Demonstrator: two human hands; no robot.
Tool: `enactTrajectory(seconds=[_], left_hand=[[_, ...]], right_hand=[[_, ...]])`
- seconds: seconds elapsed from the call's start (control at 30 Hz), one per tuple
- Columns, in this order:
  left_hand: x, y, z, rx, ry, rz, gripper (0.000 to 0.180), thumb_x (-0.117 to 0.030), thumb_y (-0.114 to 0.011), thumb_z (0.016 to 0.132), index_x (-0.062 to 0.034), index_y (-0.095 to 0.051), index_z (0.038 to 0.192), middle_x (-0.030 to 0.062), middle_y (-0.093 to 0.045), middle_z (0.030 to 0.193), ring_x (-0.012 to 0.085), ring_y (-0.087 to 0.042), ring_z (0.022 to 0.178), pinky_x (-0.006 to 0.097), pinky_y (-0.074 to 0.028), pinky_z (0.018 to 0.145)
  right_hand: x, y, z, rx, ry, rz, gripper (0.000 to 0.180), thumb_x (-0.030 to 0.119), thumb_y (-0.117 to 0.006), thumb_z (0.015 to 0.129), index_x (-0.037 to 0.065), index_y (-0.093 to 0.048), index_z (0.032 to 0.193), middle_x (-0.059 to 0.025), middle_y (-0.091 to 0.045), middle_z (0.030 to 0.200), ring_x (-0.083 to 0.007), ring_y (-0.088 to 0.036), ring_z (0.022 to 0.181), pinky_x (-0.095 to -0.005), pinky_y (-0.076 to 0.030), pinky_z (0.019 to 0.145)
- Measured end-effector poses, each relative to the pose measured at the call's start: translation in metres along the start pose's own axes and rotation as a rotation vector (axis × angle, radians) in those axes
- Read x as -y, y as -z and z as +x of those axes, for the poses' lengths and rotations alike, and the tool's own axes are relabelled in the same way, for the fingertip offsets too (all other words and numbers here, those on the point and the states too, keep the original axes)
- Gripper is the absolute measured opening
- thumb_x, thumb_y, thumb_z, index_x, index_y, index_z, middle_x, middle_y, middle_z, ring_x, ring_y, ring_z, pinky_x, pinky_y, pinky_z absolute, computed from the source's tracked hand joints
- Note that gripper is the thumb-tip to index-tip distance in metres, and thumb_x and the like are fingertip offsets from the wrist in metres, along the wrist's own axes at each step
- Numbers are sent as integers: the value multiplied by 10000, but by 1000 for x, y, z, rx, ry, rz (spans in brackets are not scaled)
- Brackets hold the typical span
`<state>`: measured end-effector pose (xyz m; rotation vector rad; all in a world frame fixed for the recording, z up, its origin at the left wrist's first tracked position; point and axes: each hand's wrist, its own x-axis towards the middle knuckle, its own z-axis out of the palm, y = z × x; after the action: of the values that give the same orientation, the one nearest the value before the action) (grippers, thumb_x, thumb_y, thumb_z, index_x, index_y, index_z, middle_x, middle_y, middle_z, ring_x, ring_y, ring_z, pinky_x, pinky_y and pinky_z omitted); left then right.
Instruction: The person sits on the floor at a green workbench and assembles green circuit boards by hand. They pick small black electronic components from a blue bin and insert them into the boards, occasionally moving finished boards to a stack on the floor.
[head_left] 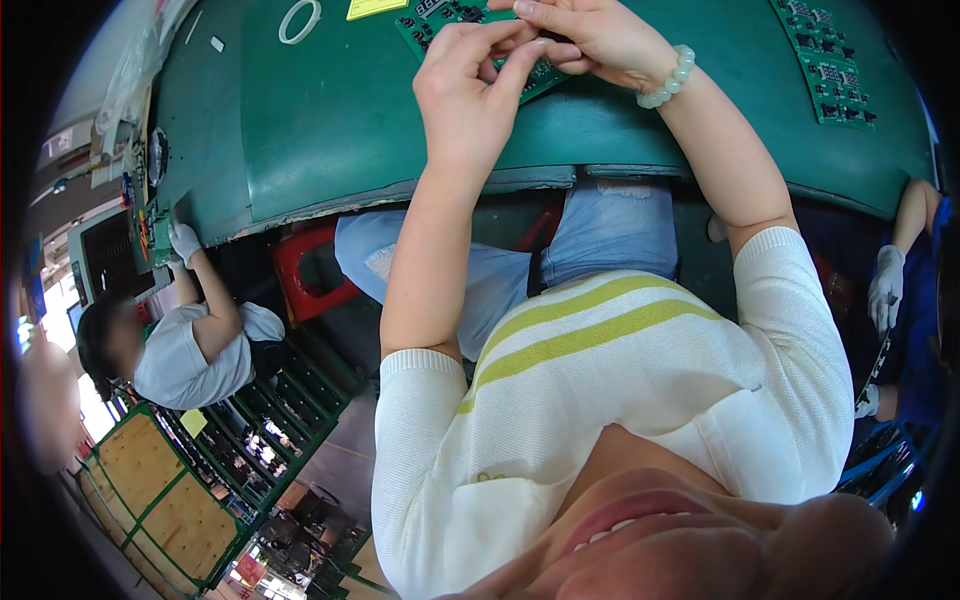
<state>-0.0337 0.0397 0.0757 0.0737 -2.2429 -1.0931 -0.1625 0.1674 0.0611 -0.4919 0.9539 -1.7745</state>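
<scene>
Both hands meet over the table's near part, above a green circuit board [543, 78] with black components. The fingers of my left hand [465, 95] are bent, thumb and fingertips pressed together close to the right hand's fingers. My right hand [610, 45], with a pale green bead bracelet [672, 80] at its wrist, is also closed in a pinch. Something small and dark shows between the fingertips, too hidden to name. The hands cover much of the board.
On the green table [340, 110] lie a whitish ring [285, 27], a yellow card [375, 8] and, at right, more circuit boards [822, 65]. A gloved co-worker [195, 345] sits at left by a red stool [300, 275]. Another person's gloved hand [886, 285] shows at right.
</scene>
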Motion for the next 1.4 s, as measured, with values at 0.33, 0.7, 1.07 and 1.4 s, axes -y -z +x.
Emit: enactTrajectory(seconds=[0.33,0.7,1.07,1.4], left_hand=[[0,-5,8,-47,-126,235,171,-100,-822,737,-52,-755,886,64,-613,815,201,-625,732,332,-516,638],[13,3,1,-145,180,-231,73,-75,-758,814,-18,-713,808,38,-614,864,68,-544,689,231,-445,582],[41,28,-9,-46,505,-382,150,-22,-757,843,-6,-618,788,47,-657,753,42,-531,591,201,-404,513],[55,23,-5,173,133,40,177,-27,-733,849,-22,-755,1024,35,-711,868,89,-626,737,222,-488,668]], right_hand=[[-2,-13,-2,22,-109,-50,357,300,-399,1083,36,-624,1169,43,-480,677,-33,-303,487,-194,-203,416],[4,-14,-6,133,-165,137,291,158,-407,1049,-20,-615,1150,-49,-587,781,-64,-376,537,-190,-266,450],[19,12,-3,-12,18,37,176,116,-509,1029,-17,-601,1099,-60,-602,841,-49,-387,576,-167,-297,472],[26,17,-5,-162,-41,11,275,54,-470,987,-102,-628,1151,-2,-512,814,-46,-360,593,-185,-284,460]])
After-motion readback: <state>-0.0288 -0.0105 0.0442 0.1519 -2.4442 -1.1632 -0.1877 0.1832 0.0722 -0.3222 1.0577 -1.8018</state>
